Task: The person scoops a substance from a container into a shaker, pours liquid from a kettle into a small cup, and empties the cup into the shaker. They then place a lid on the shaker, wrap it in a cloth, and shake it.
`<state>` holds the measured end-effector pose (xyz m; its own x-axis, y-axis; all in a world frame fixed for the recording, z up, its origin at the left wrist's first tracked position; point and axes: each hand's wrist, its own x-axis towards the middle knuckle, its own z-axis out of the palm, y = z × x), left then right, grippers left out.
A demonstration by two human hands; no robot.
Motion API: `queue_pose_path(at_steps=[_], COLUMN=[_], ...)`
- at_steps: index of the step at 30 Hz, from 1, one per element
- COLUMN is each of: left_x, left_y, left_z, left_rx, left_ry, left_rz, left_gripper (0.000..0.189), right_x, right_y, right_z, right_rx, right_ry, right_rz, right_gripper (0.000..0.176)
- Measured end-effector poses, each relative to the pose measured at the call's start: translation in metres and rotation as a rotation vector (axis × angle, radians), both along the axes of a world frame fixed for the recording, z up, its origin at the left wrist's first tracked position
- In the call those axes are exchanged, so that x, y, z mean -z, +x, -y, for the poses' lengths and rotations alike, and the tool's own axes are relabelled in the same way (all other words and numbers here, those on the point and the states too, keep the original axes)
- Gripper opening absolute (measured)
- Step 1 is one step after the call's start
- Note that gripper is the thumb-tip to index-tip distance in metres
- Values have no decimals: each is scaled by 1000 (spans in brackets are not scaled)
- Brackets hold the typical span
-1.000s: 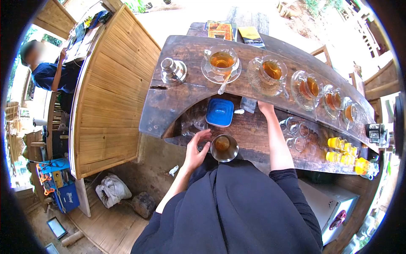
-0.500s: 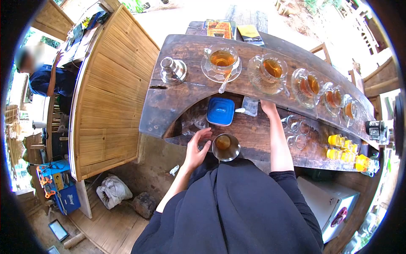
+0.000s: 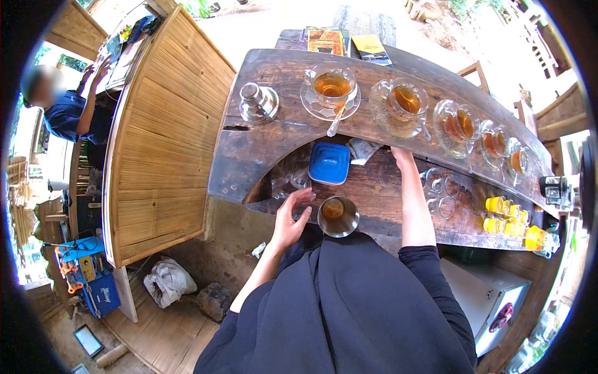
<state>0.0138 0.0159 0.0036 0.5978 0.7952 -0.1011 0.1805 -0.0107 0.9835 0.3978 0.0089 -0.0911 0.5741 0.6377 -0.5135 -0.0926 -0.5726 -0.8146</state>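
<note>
My left hand (image 3: 291, 219) is open, its fingers apart and curved, just left of a metal cup (image 3: 338, 218) with brown contents. A gap seems to lie between hand and cup. My right hand (image 3: 403, 158) reaches under the edge of the upper counter, which hides most of its fingers, so any hold is not visible. To its left lies a crumpled greyish packet (image 3: 363, 151), partly under that edge. Beside the packet, on the lower shelf, sits a blue lidded container (image 3: 329, 163).
Several glass cups of tea on saucers (image 3: 330, 93) line the dark wooden upper counter (image 3: 274, 140), along with a metal shaker (image 3: 258, 103). Clear glasses (image 3: 445, 187) and yellow-filled small glasses (image 3: 504, 215) stand on the lower shelf. Another person (image 3: 78, 118) is behind the bamboo partition (image 3: 168, 137).
The packet has shifted and looks more crumpled, and the white strip beside the blue container looks different. My left hand has barely moved. At left, the other person's hands have risen.
</note>
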Motion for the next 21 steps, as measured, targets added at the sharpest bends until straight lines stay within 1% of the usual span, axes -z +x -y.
queue_pose_path(at_steps=[1, 3, 4, 6, 7, 9, 10, 12, 15, 19, 21], left_x=[0, 1, 1, 1, 0, -1, -1, 0, -1, -1, 0], left_y=[0, -1, 0, 1, 1, 1, 1, 1, 1, 0, 0], left_z=[0, -1, -2, -3, -3, -4, -4, -5, -5, -6, -6], left_rx=[2, 3, 4, 5, 6, 8, 9, 11, 12, 13, 16], left_ry=[-1, 4, 4, 13, 13, 24, 23, 30, 28, 19, 22], left_rz=[-1, -8, -8, 1, 1, -12, -12, -9, -5, -9, -21], left_gripper=[46, 45, 45, 45, 45, 45, 45, 45, 46, 46, 46], right_x=[12, 42, 55, 72, 55, 28, 22, 16, 19, 24, 25], right_y=[-4, -16, -15, -12, -19, -29, -29, -28, -17, -9, -13], right_z=[-4, -13, -17, -26, -27, -29, -29, -32, -33, -23, -16], right_rx=[2, 164, 165, 261, 262, 253, 243, 187, 16, -230, -255], right_ry=[-1, 286, 285, 271, 272, 354, 352, 312, 227, 220, 251], right_rz=[-1, 353, 353, -21, -21, -278, -304, -244, 99, 719, 847], right_gripper=[48, 30, 30, 33, 33, 33, 33, 33, 33, 32, 32])
